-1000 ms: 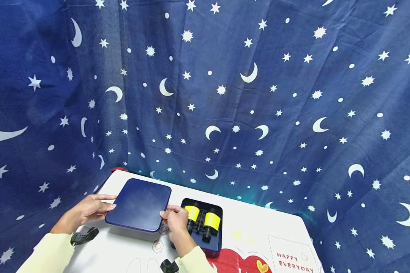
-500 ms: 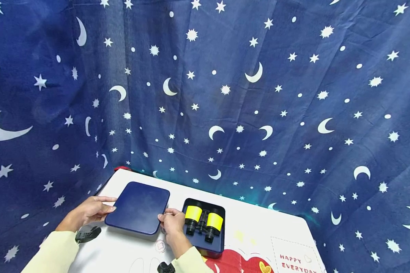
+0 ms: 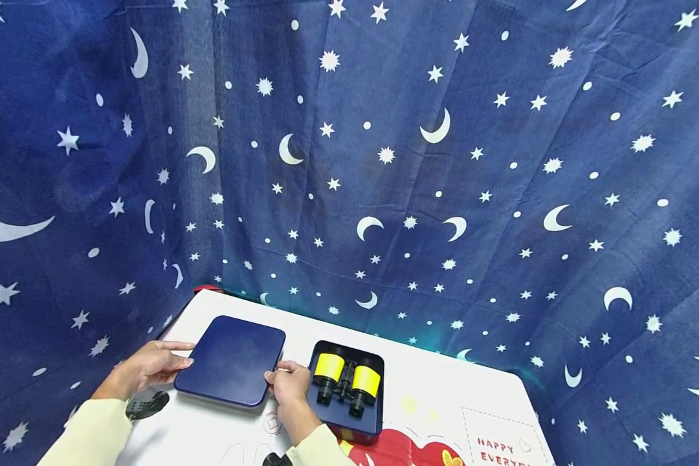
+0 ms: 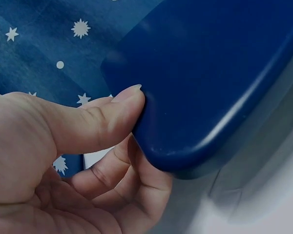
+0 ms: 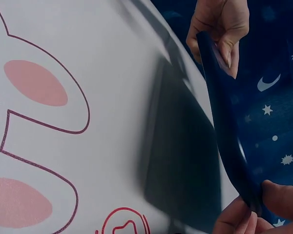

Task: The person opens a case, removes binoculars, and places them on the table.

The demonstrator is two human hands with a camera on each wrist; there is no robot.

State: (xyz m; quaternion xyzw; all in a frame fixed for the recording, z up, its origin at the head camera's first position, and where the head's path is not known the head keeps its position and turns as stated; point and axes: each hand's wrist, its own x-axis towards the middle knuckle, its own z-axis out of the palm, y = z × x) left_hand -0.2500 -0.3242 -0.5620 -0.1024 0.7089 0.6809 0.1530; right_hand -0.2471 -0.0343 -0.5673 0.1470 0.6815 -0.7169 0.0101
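Observation:
A dark blue rectangular lid (image 3: 233, 359) with rounded corners is held between both hands, close over the table's left part. My left hand (image 3: 151, 366) pinches its left edge, thumb on top and fingers curled beneath, as the left wrist view shows on the lid (image 4: 205, 87). At the opposite edge my right hand (image 3: 291, 388) pinches it between thumb and fingers. In the right wrist view the lid (image 5: 222, 112) is seen edge-on above its shadow. Just right of my right hand, an open dark blue tin (image 3: 378, 414) contains yellow and black binoculars (image 3: 364, 382).
The white table (image 3: 431, 382) carries a printed cloth with a red heart pattern (image 3: 396, 443) and lettering (image 3: 495, 443) at the right. A blue curtain (image 3: 349, 162) with moons and stars hangs behind and at the left, close to the table's far edge.
Both hands have lowered the lid and brought it slightly nearer and to the left, farther from the tin. The tin and binoculars have stayed in place; the head view has shifted slightly.

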